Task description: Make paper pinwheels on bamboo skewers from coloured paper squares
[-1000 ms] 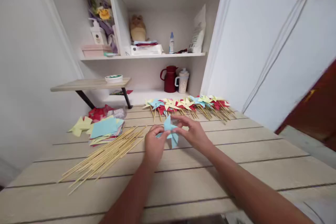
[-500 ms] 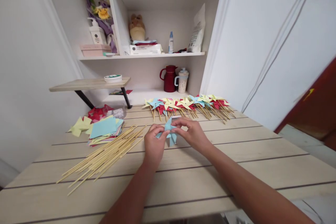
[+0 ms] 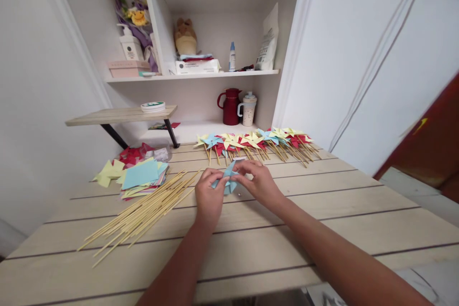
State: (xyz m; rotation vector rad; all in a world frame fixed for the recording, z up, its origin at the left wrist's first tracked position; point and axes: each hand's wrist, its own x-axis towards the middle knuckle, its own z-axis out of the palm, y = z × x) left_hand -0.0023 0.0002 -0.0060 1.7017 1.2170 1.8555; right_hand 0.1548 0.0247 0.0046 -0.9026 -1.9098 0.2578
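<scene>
A light-blue paper pinwheel (image 3: 229, 187) is held just above the middle of the table, with no stick showing on it. My left hand (image 3: 211, 195) pinches it from the left, thumb near its centre. From the right, the thumb and fingers of my right hand (image 3: 258, 182) close on the same pinwheel near its middle. My fingers hide part of the blades and the centre. Left of my hands lies a loose bundle of thin wooden sticks (image 3: 143, 213). Behind my hands, finished pinwheels on sticks (image 3: 251, 142) lie in a row, in yellow, blue and red.
A stack of coloured paper squares (image 3: 141, 175) and yellow folded paper (image 3: 108, 172) lie on the left, by a clear plastic box (image 3: 161, 154). A small wooden riser (image 3: 122, 114) stands behind them. A red jug (image 3: 231, 107) and a cup (image 3: 248, 110) stand at the back.
The pinwheel has turned and tilted a little between my fingers, and its lower blade has shifted left. Both hands keep their grip on it. The view has moved slightly.
</scene>
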